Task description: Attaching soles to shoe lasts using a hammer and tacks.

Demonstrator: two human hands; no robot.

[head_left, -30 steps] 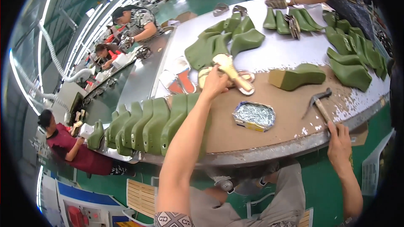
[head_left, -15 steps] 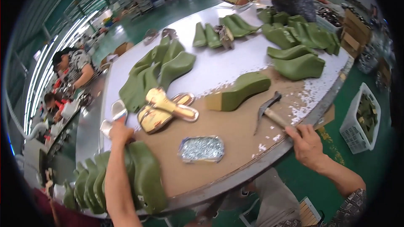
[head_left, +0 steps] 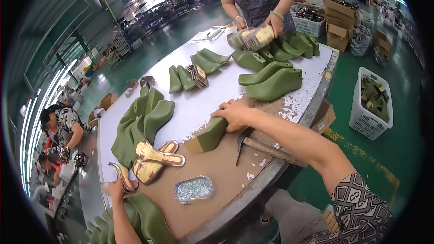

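My right hand [head_left: 234, 114] is closed round the heel end of a green shoe last [head_left: 212, 136] with a tan toe, lying on the brown board. In my left hand [head_left: 115, 190], at the table's left edge, is an insole [head_left: 121, 175] with a golden edge; the fingers partly hide it. Just right of that hand, several cream-and-brown insoles [head_left: 151, 162] lie crossed on one another. A hammer [head_left: 266, 148] with a wooden handle rests by the last, under my right forearm. Nearer me is a clear tray of small nails [head_left: 194, 190].
Green lasts stand in a row [head_left: 147, 217] at the near left, with another cluster [head_left: 140, 122] beyond. Across the table a person [head_left: 257, 0] holds a stack of insoles [head_left: 260, 37] over more lasts. A white crate [head_left: 368, 124] of green pieces stands on the floor to the right.
My right hand has let go of the hammer handle and taken hold of the last. My left hand has picked up an insole. The view has shifted, and the person opposite has lowered their stack.
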